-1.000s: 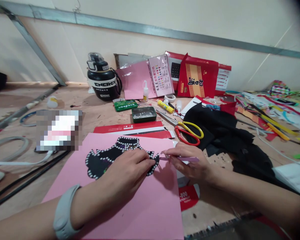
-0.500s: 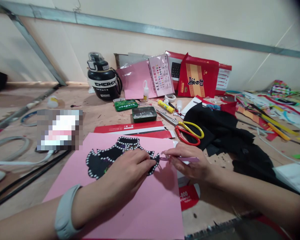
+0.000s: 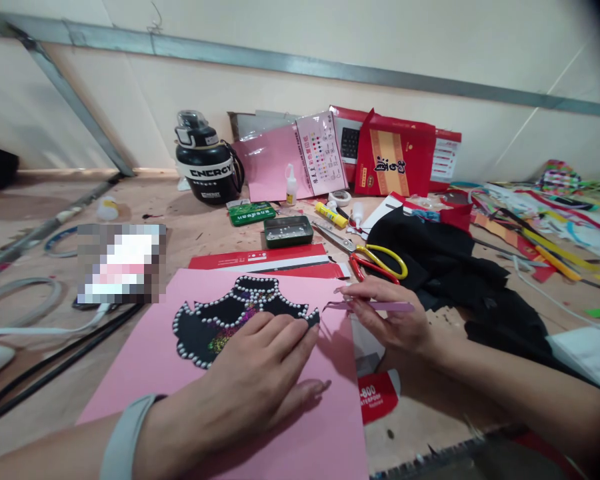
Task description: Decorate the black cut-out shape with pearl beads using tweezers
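Shifted: R hand, fingers clamped on slim purple tweezers, tips now just R of flat black white-beaded piece; L hand partly over it, thumb & fingers apart.

Table, red cardboard partly under pink sheet, 1 black bottle, 1 open tin, 1 glue stick

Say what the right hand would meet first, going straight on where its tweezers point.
Probably the right corner of the bead-edged black cutout, just ahead of the tweezers and beside the left hand. Height is unclear, so they might pass above.
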`<action>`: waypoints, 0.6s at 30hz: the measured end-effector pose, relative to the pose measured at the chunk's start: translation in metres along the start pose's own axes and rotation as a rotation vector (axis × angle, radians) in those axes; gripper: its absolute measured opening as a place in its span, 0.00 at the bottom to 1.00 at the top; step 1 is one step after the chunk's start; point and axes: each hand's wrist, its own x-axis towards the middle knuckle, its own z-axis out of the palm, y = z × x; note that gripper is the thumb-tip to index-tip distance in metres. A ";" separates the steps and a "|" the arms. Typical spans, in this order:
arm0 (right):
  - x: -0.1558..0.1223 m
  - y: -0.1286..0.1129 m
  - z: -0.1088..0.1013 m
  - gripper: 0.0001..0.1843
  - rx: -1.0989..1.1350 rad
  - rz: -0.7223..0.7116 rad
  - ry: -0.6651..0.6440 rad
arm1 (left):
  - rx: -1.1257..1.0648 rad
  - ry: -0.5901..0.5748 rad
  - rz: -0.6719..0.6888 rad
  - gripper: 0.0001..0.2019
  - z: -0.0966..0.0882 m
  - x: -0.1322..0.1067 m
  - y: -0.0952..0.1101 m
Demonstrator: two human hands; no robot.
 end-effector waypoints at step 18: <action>-0.003 0.006 -0.001 0.12 0.007 0.032 0.031 | -0.096 -0.093 -0.123 0.39 0.015 -0.006 -0.005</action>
